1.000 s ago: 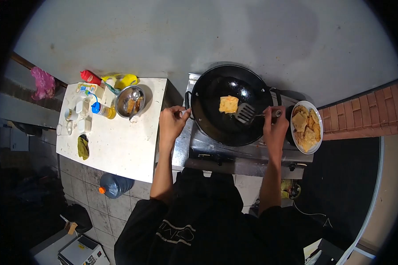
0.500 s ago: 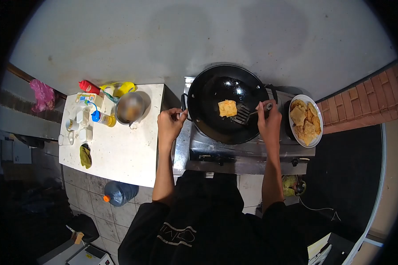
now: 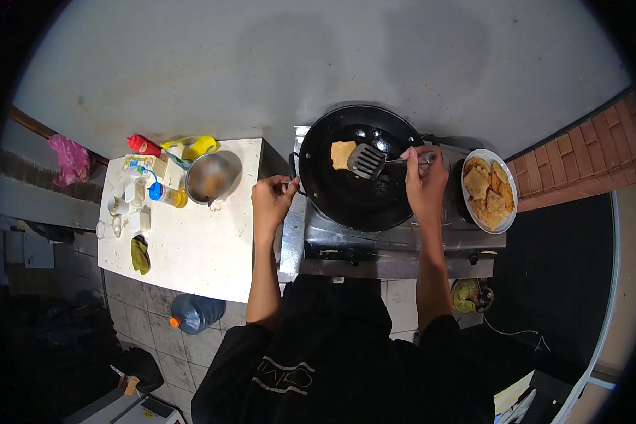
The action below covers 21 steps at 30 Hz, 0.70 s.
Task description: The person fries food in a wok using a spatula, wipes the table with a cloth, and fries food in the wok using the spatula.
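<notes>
A black wok [image 3: 360, 208] sits on the stove in front of me. My left hand [image 3: 273, 201] is closed on the wok's left handle [image 3: 293, 167]. My right hand [image 3: 426, 184] grips a slotted spatula [image 3: 368, 162] by its metal handle. The blade is over the wok and overlaps the right edge of a square, pale golden fried piece [image 3: 342, 154]. Whether the blade touches the piece, I cannot tell. Dark oil shines on the wok's bottom, with small crumbs below the blade.
Right of the stove [image 3: 403, 258], an oval plate [image 3: 504, 225] holds several fried pieces. On the white table [image 3: 198, 247] at left stand a metal bowl [image 3: 234, 178], a red bottle [image 3: 143, 145], a blue-capped oil bottle [image 3: 168, 194] and a green cloth [image 3: 140, 256]. A water jug [image 3: 198, 312] lies below.
The fried piece has shifted left and away from me, and now shows a paler, smoother face. The spatula has moved left and its blade has turned. My left hand stays at the handle.
</notes>
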{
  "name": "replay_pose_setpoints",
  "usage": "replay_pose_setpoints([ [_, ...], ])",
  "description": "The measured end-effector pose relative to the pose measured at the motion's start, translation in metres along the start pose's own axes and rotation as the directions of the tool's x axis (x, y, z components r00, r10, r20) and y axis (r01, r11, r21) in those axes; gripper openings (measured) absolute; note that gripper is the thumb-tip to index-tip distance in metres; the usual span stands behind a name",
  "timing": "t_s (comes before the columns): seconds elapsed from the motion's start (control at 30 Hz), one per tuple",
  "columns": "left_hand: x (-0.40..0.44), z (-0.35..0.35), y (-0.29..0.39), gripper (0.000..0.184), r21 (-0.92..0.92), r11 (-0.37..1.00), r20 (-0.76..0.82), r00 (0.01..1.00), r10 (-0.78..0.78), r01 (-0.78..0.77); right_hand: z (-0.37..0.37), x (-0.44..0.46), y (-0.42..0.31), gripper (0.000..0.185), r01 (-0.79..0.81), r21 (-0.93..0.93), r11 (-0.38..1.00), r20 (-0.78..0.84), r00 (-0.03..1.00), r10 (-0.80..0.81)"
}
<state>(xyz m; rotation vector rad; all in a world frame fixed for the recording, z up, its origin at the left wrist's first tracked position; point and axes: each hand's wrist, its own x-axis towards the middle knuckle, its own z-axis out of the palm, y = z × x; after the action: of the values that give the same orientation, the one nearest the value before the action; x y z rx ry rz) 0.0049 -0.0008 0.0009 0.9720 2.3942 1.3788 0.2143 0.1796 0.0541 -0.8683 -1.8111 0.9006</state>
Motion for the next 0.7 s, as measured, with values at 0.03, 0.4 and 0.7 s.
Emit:
replay_pose_setpoints([
  [0.03, 0.0, 0.0, 0.0, 0.024, 0.002, 1.0, 0.0, 1.0, 0.0, 0.0, 0.001, -0.001, 0.005, 0.014, -0.011, -0.003, 1.0, 0.003, 1.0, 0.011],
  [0.4, 0.0, 0.002, -0.002, 0.025, -0.002, 1.0, -0.024, 1.0, -0.011, 0.011, -0.006, -0.024, 0.036, 0.017, -0.089, -0.006, 0.996, -0.121, 0.989, 0.088],
  [0.7, -0.001, 0.0, 0.002, 0.023, 0.018, 1.0, -0.004, 1.0, -0.024, 0.024, -0.01, -0.039, 0.034, 0.015, -0.185, 0.095, 0.978, -0.086, 0.977, 0.194],
])
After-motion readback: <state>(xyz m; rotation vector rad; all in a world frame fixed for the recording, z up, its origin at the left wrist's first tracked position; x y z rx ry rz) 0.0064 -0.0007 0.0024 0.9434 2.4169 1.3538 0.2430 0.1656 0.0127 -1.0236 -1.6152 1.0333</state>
